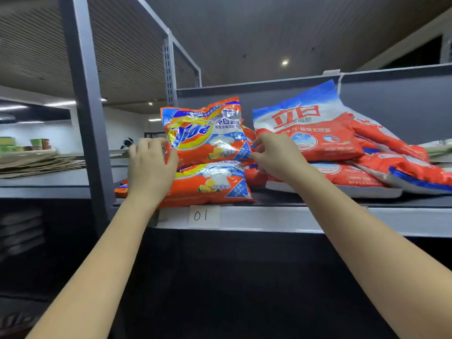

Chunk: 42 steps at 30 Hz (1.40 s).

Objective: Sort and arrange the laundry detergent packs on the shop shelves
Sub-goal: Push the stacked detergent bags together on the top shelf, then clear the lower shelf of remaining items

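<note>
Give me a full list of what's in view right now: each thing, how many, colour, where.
Tide packs: two clear, orange, yellow and blue, stacked at shelf left; more partly hidden behind.
Red packs: several, red, white and blue, piled at shelf right.
Shelf: one, grey, across centre.
Label: one, white, marked 01, on shelf edge.
Post: one, grey, left.
Cardboard: stack, brown, far left.
Left hand: holds top Tide pack's left edge.
Right hand: pinches its right corner.
</note>
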### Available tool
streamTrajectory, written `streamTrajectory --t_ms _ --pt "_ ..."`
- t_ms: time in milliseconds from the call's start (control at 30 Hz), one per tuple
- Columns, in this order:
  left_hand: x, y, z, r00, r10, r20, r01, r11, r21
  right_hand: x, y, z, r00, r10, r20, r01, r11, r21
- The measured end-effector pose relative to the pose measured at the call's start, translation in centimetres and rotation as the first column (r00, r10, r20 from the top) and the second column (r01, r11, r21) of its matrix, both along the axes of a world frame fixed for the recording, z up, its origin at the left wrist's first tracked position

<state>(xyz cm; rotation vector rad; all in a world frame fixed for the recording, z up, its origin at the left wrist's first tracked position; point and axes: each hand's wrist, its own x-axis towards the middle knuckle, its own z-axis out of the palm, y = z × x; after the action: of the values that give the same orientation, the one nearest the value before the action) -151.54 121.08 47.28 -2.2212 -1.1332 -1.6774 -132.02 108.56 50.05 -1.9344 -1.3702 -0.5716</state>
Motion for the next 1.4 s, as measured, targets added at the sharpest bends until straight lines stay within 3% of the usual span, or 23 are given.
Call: streamTrajectory --t_ms 133,267,400,533,667,800,1000,1267,1400 --pt "-0.2 -4.6 -2.7 0.99 -0.061 -0.126 0.086 0.975 0.205 -1.7 -3.4 -2.5 0.997 0.037 0.067 -0.038 0.999 0.01" --pt "0.4 -10.0 -7.7 0.956 -0.142 -0.256 0.209 0.944 0.255 -3.9 -8.4 -6.9 0.989 0.071 0.127 -0.073 0.997 0.01" --pt "0.9 -15.2 -14.5 0.906 -0.268 -0.328 0.335 0.927 0.169 -5.6 -14.4 -13.5 0.994 0.07 0.081 -0.069 0.997 -0.018" --pt "1.4 -19.9 -22.4 0.817 -0.435 -0.38 0.465 0.885 -0.013 -6.4 -20.3 -22.1 0.998 0.055 -0.033 -0.058 0.994 -0.097" --pt "2.5 -23.2 -29.7 0.684 -0.562 -0.465 0.523 0.822 -0.224 -5.8 -25.2 -30.9 0.978 -0.044 -0.202 -0.016 0.958 -0.288" --pt "4.8 -24.4 -35.4 0.509 -0.585 -0.632 0.552 0.785 -0.282 -3.0 -28.8 -37.3 0.948 -0.185 -0.261 0.002 0.82 -0.572" --pt "9.2 -24.3 -43.3 0.36 -0.56 -0.746 0.325 0.825 -0.463 3.2 -31.1 -44.4 0.92 -0.292 -0.259 -0.022 0.625 -0.78" --pt "17.2 -21.9 -55.9 0.345 -0.535 -0.771 -0.006 0.82 -0.572 12.4 -27.9 -55.6 0.898 -0.289 -0.332 -0.132 0.543 -0.829" --pt "20.5 -19.1 -62.1 0.465 -0.507 -0.726 -0.262 0.705 -0.659 16.6 -24.1 -61.6 0.864 -0.335 -0.377 -0.154 0.536 -0.83"
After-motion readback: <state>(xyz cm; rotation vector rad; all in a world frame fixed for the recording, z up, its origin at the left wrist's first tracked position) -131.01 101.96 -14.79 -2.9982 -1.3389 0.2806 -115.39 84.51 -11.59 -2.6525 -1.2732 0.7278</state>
